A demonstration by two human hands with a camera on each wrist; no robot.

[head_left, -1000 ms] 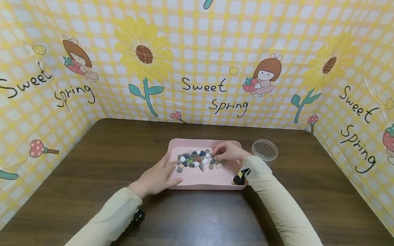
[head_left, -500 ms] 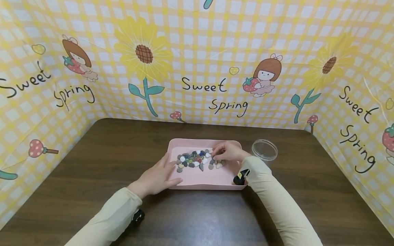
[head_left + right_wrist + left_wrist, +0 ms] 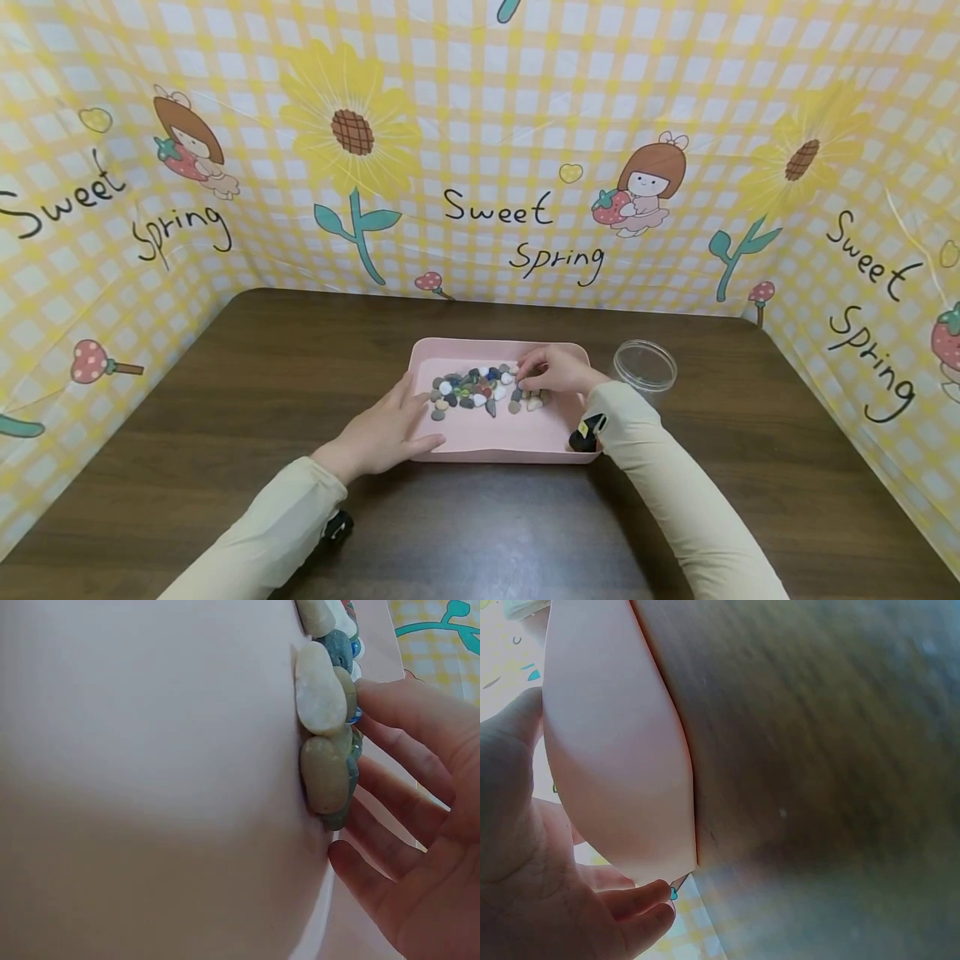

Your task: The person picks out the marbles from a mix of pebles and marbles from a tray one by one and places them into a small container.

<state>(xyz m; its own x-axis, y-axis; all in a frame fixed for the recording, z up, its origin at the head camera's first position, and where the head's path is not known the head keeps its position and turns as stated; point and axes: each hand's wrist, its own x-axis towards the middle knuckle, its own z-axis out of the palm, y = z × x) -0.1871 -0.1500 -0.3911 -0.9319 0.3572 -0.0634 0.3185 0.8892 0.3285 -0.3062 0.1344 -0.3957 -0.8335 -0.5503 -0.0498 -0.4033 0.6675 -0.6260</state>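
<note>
In the head view a pink tray (image 3: 502, 435) holds a bed of pebbles (image 3: 478, 401) in grey, white and brown, with some green and blue glassy pieces. My left hand (image 3: 378, 431) rests at the tray's left side, thumb over the near rim and fingers spread along the left edge. The left wrist view shows its fingers close to the tray's outer wall (image 3: 622, 750). My right hand (image 3: 561, 371) bends down over the pebbles' right part. From the right wrist, its fingertips reach behind a white pebble (image 3: 320, 688) and a tan pebble (image 3: 324, 776); whether they pinch one I cannot tell.
A round clear dish (image 3: 645, 365) lies on the dark wooden table (image 3: 480, 525), just right of the tray. Yellow checked cloth (image 3: 480, 150) walls off the back and both sides. Each wrist wears a black camera, the right one (image 3: 583, 437) overlapping the tray's near right corner.
</note>
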